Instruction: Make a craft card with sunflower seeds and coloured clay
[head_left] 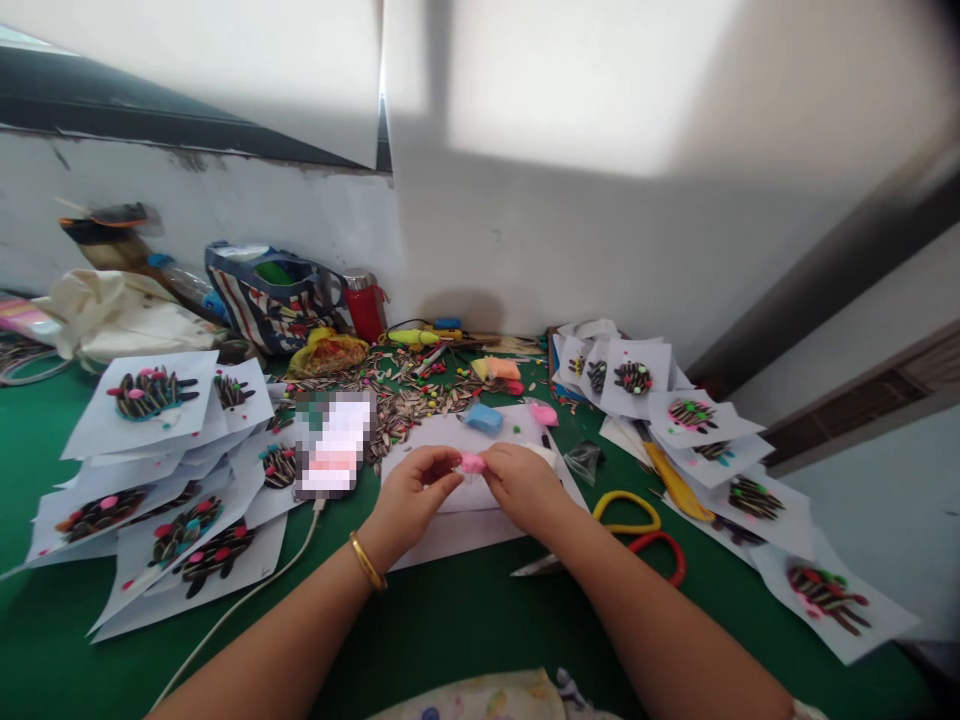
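Note:
A small lump of pink modelling clay (472, 463) is held between both hands above white paper. My left hand (420, 490), with a gold bangle at the wrist, has its thumb and index fingertips at the lump's left edge. On the other side, the fingers of my right hand (526, 488) are closed on it. Beyond the hands, a blue clay block (482, 418) and another pink clay piece (543, 413) rest on the white sheet (435, 436). Scissors (630, 512) with yellow and red handles lie partly under my right forearm.
Sheets with sunflower-seed figures (154, 395) are stacked at left, and more sheets (754, 497) at right. A phone (335, 445) with a white cable lies left of the hands. Loose sunflower seeds (397, 405), a red flask (364, 308) and a striped bag (274, 300) are farther back.

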